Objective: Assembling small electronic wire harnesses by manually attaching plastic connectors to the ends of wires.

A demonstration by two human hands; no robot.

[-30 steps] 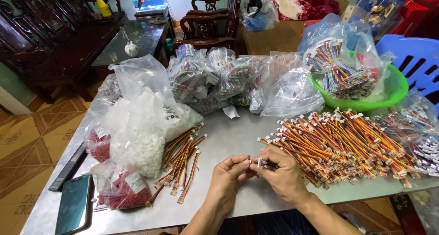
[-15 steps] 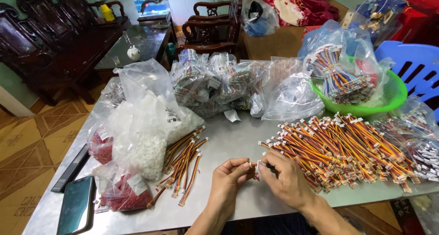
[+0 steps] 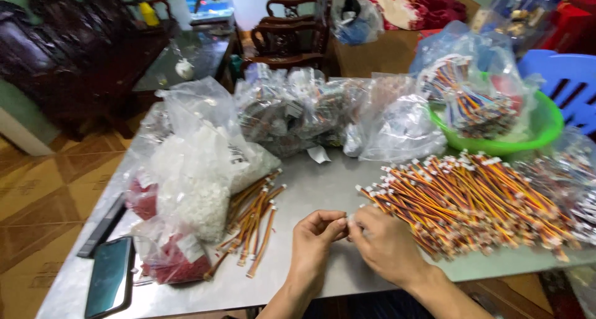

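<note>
My left hand and my right hand meet fingertip to fingertip over the grey metal table, pinching a small white connector between them. The piece is mostly hidden by my fingers and blurred. Just right of my right hand lies a big heap of orange, yellow and black wire leads with white ends. A smaller bundle of the same leads lies to the left of my left hand.
Clear bags of small white parts and red parts sit at the left, more bags behind. A green bowl with bagged wires stands at the right. A phone lies at the front left corner. Wooden chairs stand beyond.
My hands stay together at the same spot, fingers shifting slightly on the small piece. The view has tilted a little.
</note>
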